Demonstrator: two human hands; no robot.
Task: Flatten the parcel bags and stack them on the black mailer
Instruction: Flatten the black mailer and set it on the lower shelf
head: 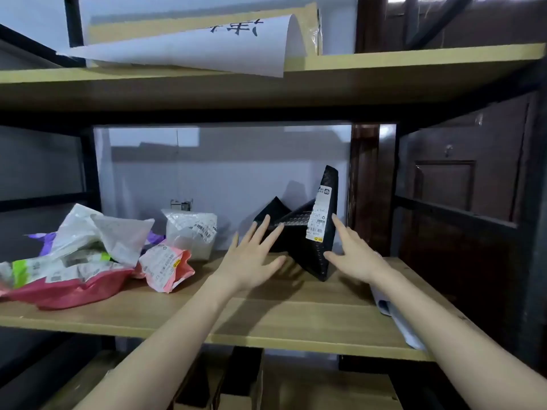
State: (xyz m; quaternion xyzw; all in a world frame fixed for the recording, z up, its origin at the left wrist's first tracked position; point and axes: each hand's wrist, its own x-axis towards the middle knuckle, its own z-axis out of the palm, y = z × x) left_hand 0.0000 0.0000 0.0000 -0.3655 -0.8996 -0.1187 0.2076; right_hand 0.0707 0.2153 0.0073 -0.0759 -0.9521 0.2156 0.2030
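A crumpled black mailer (310, 247) with a white label stands folded and half upright on the wooden shelf (266, 315), right of centre. My left hand (251, 255) reaches to its left side with straight spread fingers, the fingertips at or over the black surface. My right hand (352, 253) comes in from the right with fingers extended, the index tip by the label. Neither hand grips anything. Crumpled parcel bags lie at the left: a white one (100, 229), a red one (68, 288), a pink-and-white one (165, 264) and a whitish bubble bag (192, 232).
An upper shelf (384, 66) carries a curled white paper sheet (207, 48). Black metal uprights (529, 232) frame the shelf. A white bag (396, 321) hangs off the shelf's right front edge under my right forearm. Cardboard boxes (242, 383) sit below.
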